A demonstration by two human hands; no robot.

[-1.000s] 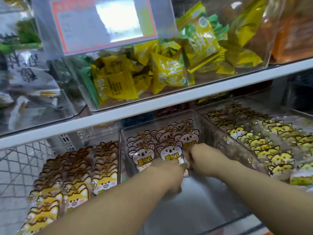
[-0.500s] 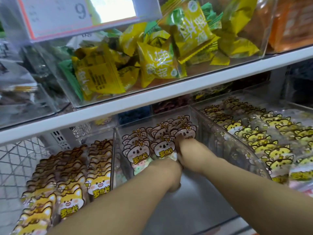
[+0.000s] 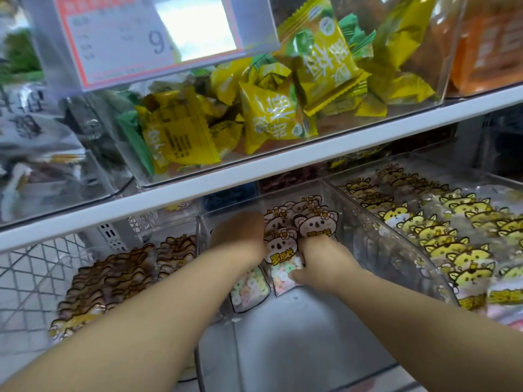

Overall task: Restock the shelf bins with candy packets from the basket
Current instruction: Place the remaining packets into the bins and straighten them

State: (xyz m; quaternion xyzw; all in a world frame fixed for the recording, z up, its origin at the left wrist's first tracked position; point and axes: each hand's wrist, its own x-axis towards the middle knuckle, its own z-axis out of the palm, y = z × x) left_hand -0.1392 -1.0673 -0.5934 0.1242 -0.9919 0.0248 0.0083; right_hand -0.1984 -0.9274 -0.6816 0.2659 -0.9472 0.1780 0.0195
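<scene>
Honestly, my right hand [image 3: 322,264] is pinching the koala packets [image 3: 281,247] at the back of the clear bin [image 3: 297,343]; left hand [image 3: 240,236] is too blurry to tell. I'm worrying they're flopping forward on release.

White shelf board [image 3: 283,168] carries three clear plastic bins side by side: grey-packet bin [image 3: 107,182] left, yellow-green candy bin [image 3: 368,124] middle, orange-packet bin [image 3: 481,89] right. Underneath, partly filled clear bin [image 3: 297,335]; its board hidden.

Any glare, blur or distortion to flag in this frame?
Head view: glare whites out part of the price tag; the left hand is motion-blurred, the right hand and packets sharper; bags at the left edge are smeared; the shelf edge runs slanted.
</scene>
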